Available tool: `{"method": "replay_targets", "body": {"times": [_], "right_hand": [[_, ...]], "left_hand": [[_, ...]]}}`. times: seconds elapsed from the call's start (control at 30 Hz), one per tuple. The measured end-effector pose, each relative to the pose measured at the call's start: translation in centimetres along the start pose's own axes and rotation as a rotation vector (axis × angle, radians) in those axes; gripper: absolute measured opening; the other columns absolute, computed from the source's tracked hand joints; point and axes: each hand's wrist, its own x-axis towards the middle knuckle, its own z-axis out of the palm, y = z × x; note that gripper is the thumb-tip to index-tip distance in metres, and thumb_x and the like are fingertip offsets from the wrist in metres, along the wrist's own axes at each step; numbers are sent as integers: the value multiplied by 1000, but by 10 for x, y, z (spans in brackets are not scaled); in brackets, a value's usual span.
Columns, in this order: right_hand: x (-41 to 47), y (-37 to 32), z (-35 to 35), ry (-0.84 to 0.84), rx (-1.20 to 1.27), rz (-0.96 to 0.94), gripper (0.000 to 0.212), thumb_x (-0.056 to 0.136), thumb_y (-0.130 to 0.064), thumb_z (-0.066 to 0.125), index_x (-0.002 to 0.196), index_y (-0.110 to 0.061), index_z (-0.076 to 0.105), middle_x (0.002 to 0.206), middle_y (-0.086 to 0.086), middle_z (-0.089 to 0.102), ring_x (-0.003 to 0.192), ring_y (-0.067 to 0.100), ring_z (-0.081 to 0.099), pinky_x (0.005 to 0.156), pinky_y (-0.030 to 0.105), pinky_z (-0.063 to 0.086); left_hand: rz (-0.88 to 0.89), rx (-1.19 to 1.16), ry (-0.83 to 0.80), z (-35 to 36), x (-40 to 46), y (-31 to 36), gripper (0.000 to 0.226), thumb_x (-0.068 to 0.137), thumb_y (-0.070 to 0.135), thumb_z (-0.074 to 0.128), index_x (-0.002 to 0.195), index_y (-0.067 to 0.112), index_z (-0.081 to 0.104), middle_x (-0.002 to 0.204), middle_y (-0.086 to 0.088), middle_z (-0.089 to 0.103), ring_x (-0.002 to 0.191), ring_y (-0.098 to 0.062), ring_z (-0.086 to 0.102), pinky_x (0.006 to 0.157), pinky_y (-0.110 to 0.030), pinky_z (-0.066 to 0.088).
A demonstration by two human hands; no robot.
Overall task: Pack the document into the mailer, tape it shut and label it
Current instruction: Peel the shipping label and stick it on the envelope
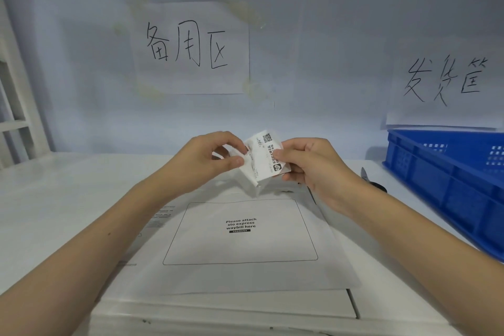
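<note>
Mailer (240, 275) flat on table (54, 199); above it, left hand (207, 161) and right hand (308, 163) pinch label (266, 157).

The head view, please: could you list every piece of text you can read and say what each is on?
"备用区": wall sheet.
"发货筐": wall sheet above crate.
"Please attach sto express waybill here": mailer.
Label held by both hands: QR code, print too small.

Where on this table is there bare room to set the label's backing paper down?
Bare tabletop lies left of the mailer, running back to the wall. A narrower strip lies between the mailer and the blue crate, but scissors sit at its far end. The middle is crowded: both hands hold the label over the mailer.
</note>
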Motion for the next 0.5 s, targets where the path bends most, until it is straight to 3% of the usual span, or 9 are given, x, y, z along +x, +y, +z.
{"method": "replay_targets", "body": {"times": [0.13,0.3,0.4,0.5], "right_hand": [[2,1,-2,31,-1,59,11,90,-5,65,84,-8,72,85,15,72,62,16,63,52,20,51],[2,-2,-2,45,130,147,6,90,-1,63,90,-3,68,78,10,75,57,17,70,49,21,52],[3,-4,-4,32,213,182,16,91,-1,60,104,5,66,80,11,76,59,18,71,49,20,53],[2,-6,-4,17,257,195,24,91,-2,60,113,8,63,80,11,77,59,16,71,52,20,55]], "left_hand": [[62,-10,47,-4,2,5,11,83,15,76,85,25,73,107,6,59,79,-3,57,79,-19,50],[73,-205,63,-8,0,11,19,83,11,74,75,28,73,92,10,64,82,-13,57,83,-23,46],[38,-385,93,-7,0,11,24,85,5,70,73,26,73,79,9,67,75,-13,55,79,-27,45],[7,-582,102,-7,1,12,20,78,10,69,70,28,74,79,10,69,73,-9,57,77,-22,48]]}}
